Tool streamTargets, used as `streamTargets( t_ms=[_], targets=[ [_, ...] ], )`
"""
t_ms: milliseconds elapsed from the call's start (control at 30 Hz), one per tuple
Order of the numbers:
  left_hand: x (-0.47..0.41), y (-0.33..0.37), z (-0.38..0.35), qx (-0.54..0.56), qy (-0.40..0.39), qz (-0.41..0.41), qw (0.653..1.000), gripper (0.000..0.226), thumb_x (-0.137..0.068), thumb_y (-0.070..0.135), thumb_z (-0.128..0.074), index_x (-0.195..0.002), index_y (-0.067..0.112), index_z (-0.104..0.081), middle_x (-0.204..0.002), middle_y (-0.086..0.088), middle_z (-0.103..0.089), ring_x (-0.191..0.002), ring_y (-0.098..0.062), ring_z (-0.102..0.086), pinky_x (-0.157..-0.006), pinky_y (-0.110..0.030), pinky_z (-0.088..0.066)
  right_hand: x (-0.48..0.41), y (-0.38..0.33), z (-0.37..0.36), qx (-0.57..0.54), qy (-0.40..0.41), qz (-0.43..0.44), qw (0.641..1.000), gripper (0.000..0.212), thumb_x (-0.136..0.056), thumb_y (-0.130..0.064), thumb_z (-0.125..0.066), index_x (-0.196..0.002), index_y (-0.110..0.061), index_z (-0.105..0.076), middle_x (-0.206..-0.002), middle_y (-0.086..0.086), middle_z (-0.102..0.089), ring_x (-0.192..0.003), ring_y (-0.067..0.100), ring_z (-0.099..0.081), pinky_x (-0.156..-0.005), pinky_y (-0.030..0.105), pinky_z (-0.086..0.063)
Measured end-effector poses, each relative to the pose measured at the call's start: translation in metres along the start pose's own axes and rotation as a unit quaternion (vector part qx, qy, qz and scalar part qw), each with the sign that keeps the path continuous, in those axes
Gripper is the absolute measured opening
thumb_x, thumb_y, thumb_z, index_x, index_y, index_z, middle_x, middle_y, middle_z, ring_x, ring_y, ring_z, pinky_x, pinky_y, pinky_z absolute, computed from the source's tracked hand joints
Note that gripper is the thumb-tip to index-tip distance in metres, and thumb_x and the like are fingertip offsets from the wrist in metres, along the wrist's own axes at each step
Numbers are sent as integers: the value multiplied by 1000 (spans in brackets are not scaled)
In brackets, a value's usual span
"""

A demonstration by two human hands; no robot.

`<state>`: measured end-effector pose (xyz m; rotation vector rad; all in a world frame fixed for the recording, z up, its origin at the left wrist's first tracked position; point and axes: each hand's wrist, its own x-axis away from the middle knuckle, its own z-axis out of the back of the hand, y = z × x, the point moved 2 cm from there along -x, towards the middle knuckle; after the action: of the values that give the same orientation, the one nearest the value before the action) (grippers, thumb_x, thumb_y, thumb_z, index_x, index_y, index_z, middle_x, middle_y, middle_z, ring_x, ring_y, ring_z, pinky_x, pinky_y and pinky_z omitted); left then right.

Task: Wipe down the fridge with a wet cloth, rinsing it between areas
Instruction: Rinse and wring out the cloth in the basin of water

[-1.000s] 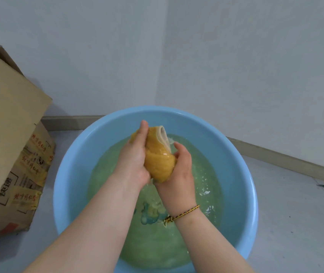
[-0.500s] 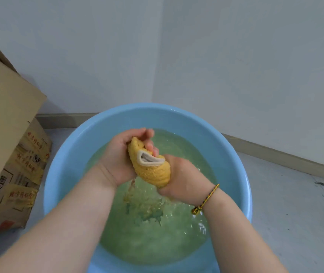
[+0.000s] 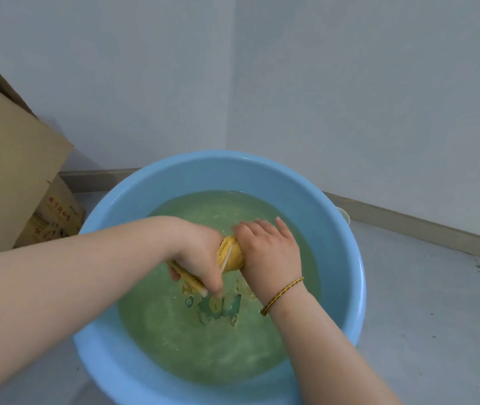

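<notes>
A yellow cloth (image 3: 231, 256) is rolled tight and twisted between both my hands, just above the water. My left hand (image 3: 196, 254) grips its left end, and a strip of the cloth pokes out below the fingers toward the water. My right hand (image 3: 269, 251) clasps the right end from above; a braided bracelet sits on that wrist. Below them a wide light-blue basin (image 3: 347, 276) holds cloudy greenish water with ripples and drips under the cloth. The fridge is not in view.
A tilted cardboard box (image 3: 14, 171) with red print leans by the basin's left side. The basin stands on a grey floor (image 3: 437, 331) in a corner of two pale walls, with a skirting board along the base.
My hands have turned the cloth from upright to lying across and lowered it nearer the water. My left hand has rotated over its end, wringing it; water drips below.
</notes>
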<state>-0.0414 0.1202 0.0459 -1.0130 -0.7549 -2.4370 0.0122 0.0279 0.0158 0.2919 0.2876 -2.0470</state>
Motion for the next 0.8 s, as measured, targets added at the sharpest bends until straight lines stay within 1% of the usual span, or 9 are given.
streamTargets(
  t_ms=[67, 167, 333, 400, 500, 567, 600, 700, 800],
  targets=[
    [-2, 7, 0, -167, 106, 31, 980, 23, -75, 26, -63, -94, 18, -52, -67, 6, -48, -61, -13, -50, -45, -21, -37, -1, 1, 6, -17, -69, -56, 996, 30, -47, -9, -77, -67, -17, -55, -68, -1, -66, -62, 20, -64, -51, 19, -43],
    [-8, 9, -8, -308, 232, -16, 923, 27, -82, 22, -55, -107, 18, -46, -88, 2, -60, -84, -23, -58, -56, -26, -33, 2, 6, 5, -89, -214, -87, 969, 12, -80, -9, -52, -74, -16, -44, -97, 9, -64, -85, 30, -58, -60, 25, -35],
    [-9, -5, -24, -350, 243, -116, 897, 42, -87, 34, -50, -124, 18, -39, -119, -1, -57, -106, -24, -57, -62, -28, -31, 7, 10, 1, -245, -354, -106, 896, 36, -76, -10, -64, -55, -21, -36, -55, -5, -40, -61, 20, -42, -43, 13, -31],
    [-6, -12, -19, -366, 319, -229, 844, 46, -71, 40, -68, -110, 18, -56, -97, 1, -67, -84, -17, -65, -48, -21, -32, 7, 13, 2, -343, -377, -154, 846, 30, -73, -11, -70, -57, -20, -46, -55, -6, -45, -53, 12, -44, -48, 12, -37],
    [0, -14, -9, -350, 343, -244, 837, 57, -30, 45, -84, -78, 18, -69, -63, 4, -67, -52, -14, -63, -46, -16, -43, 5, 19, 5, -413, -367, -217, 805, 24, -74, -16, -72, -61, -18, -52, -51, -8, -51, -46, 5, -49, -46, 12, -41],
    [1, -10, -2, -265, 389, -163, 867, 77, -46, 49, -82, -111, 13, -62, -111, -10, -65, -98, -17, -64, -84, -28, -49, 2, 19, 6, -428, -324, -263, 801, 18, -76, -19, -70, -67, -15, -54, -49, -8, -55, -43, 5, -54, -44, 10, -43],
    [2, -7, -2, -213, 427, -115, 871, 85, -62, 48, -75, -133, 14, -43, -141, -13, -41, -126, -18, -44, -106, -30, -33, 1, 20, 6, -397, -292, -267, 828, 17, -76, -23, -68, -70, -16, -54, -55, -6, -58, -51, 10, -58, -51, 14, -47],
    [15, 7, -12, 175, 394, -35, 901, 95, -74, 41, -67, -146, 21, -8, -155, 3, -1, -141, -16, -13, -113, -29, -12, 0, 22, 5, -231, -198, -225, 926, 20, -79, -29, -60, -71, -20, -44, -79, 1, -57, -78, 24, -56, -67, 27, -44],
    [12, 8, -21, 609, 308, -38, 730, 74, -74, 34, -69, -136, 15, -33, -125, 0, -52, -107, -14, -53, -90, -32, -38, -1, 15, 7, -133, -80, -150, 976, 19, -73, -23, -66, -79, -17, -49, -86, 4, -62, -87, 28, -56, -70, 29, -38]
  ],
)
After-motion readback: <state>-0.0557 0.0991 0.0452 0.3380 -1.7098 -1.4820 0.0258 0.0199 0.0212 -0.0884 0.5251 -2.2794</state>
